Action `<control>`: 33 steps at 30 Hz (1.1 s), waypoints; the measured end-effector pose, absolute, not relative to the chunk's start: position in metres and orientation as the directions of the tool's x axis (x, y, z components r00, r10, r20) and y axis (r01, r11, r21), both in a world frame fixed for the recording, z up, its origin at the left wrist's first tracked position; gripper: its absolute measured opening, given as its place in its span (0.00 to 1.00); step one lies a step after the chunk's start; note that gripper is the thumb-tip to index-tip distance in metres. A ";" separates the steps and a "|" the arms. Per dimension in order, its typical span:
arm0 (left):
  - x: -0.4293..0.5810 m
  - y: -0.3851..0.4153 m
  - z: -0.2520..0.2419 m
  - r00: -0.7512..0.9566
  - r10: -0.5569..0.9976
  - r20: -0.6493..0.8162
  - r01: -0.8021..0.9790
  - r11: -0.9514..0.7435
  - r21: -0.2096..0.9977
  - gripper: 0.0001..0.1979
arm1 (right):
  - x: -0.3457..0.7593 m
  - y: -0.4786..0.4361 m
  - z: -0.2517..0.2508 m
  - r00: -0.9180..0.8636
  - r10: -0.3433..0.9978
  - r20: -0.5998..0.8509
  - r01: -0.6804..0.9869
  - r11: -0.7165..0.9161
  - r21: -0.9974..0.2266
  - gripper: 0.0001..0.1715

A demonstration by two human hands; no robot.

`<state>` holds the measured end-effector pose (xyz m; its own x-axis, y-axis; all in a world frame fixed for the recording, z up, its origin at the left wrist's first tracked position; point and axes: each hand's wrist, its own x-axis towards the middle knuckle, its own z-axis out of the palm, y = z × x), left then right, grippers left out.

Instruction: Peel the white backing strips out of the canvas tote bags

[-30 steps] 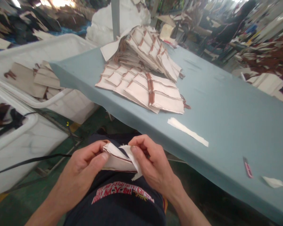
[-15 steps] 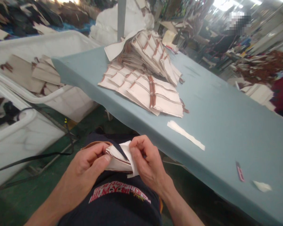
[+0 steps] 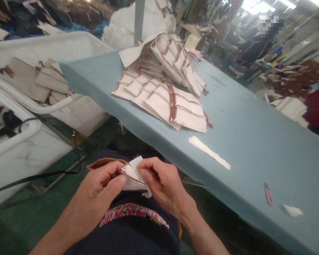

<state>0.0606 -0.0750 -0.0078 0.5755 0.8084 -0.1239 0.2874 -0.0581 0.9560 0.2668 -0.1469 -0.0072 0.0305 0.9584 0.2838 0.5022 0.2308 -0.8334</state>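
My left hand (image 3: 102, 187) is closed, pinching the corner of a cream fabric piece (image 3: 134, 184) with dark brown stitched edges, held over my lap. A brown strip (image 3: 103, 163) of material curves out behind that hand. My right hand (image 3: 163, 184) pinches a white cloth strip (image 3: 135, 163) between thumb and fingers, laid against the fabric piece's edge. The right fingers hide part of both, so where the strip joins the fabric cannot be made out.
On the blue-covered table (image 3: 244, 141) lie stacked cream fabric pieces (image 3: 186, 109) with brown trim, a white strip (image 3: 210, 152), a pink-handled cutter (image 3: 268, 194) and a cloth scrap (image 3: 292, 210). White bins (image 3: 82, 113) stand at left near a black cable (image 3: 42, 177). A person (image 3: 257, 51) sits far right.
My right hand has moved slightly left, toward my left hand, bringing the white strip over the fabric's corner. Both hands keep their holds.
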 end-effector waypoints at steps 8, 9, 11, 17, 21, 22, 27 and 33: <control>0.062 -0.073 -0.006 0.584 0.802 -0.127 0.306 -0.073 0.949 0.18 | 0.274 -0.142 0.005 -0.002 0.967 0.255 0.413 0.233 -0.880 0.13; 0.062 -0.073 -0.005 0.586 0.801 -0.127 0.311 -0.078 0.947 0.18 | 0.276 -0.141 0.006 -0.011 0.968 0.252 0.404 0.235 -0.884 0.13; 0.064 -0.073 -0.004 0.588 0.799 -0.124 0.325 -0.093 0.941 0.18 | 0.279 -0.140 0.009 -0.022 0.980 0.198 0.392 0.190 -0.900 0.12; 0.067 -0.075 -0.005 0.569 0.814 -0.114 0.320 -0.092 0.943 0.16 | 0.281 -0.137 0.016 -0.026 0.998 -0.065 0.307 -0.054 -0.950 0.11; 0.068 -0.075 -0.003 0.565 0.818 -0.112 0.295 -0.073 0.953 0.16 | 0.278 -0.138 0.014 -0.021 0.994 0.106 0.458 0.104 -0.883 0.12; 0.068 -0.074 -0.002 0.566 0.817 -0.108 0.291 -0.076 0.954 0.16 | 0.278 -0.139 0.013 -0.039 0.984 0.171 0.505 0.167 -0.847 0.12; 0.070 -0.072 0.001 0.561 0.820 -0.111 0.298 -0.074 0.952 0.15 | 0.276 -0.141 0.011 -0.117 0.928 0.354 0.730 0.322 -0.603 0.14; 0.076 -0.070 0.001 0.549 0.819 -0.165 0.321 -0.024 0.947 0.16 | 0.268 -0.140 0.009 -0.082 0.934 0.347 0.733 0.292 -0.614 0.13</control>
